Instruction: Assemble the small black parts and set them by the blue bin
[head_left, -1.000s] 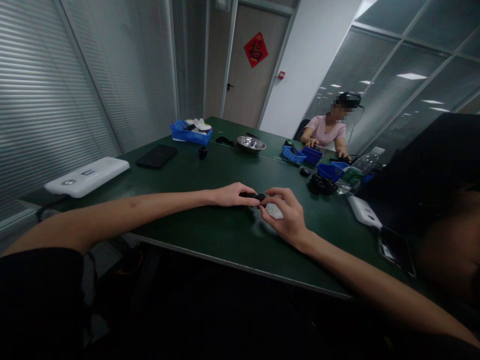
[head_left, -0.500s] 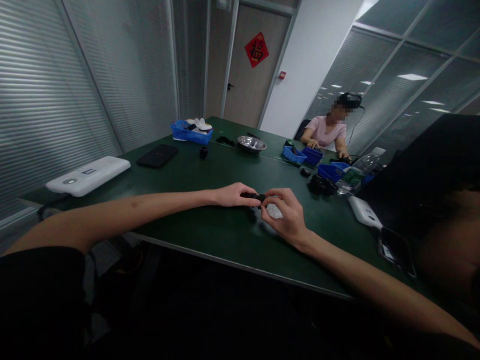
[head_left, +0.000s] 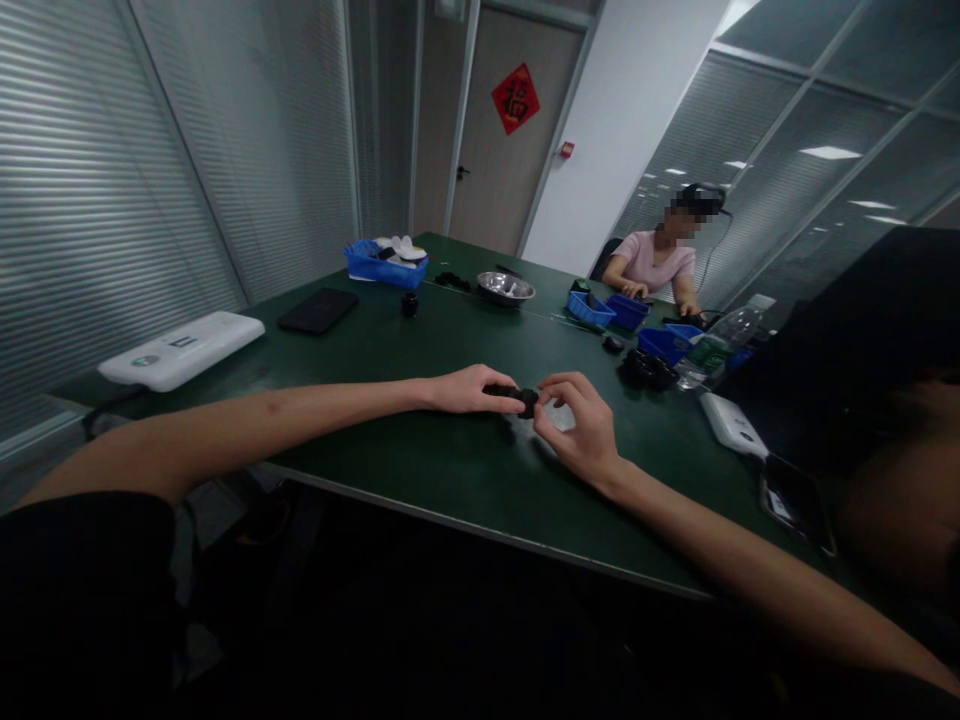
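Slightly rightward, my right hand has eased to the right end of the black part, pinching or not I cannot tell; my left hand grasps it, long axis running left-right between both hands.

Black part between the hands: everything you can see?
The part is small and black, material unclear. Its slim end lies between the left hand's thumb and fingers; a chunkier end sticks out toward the right hand, contact unclear. It is above the table; finer detail is too small to tell.
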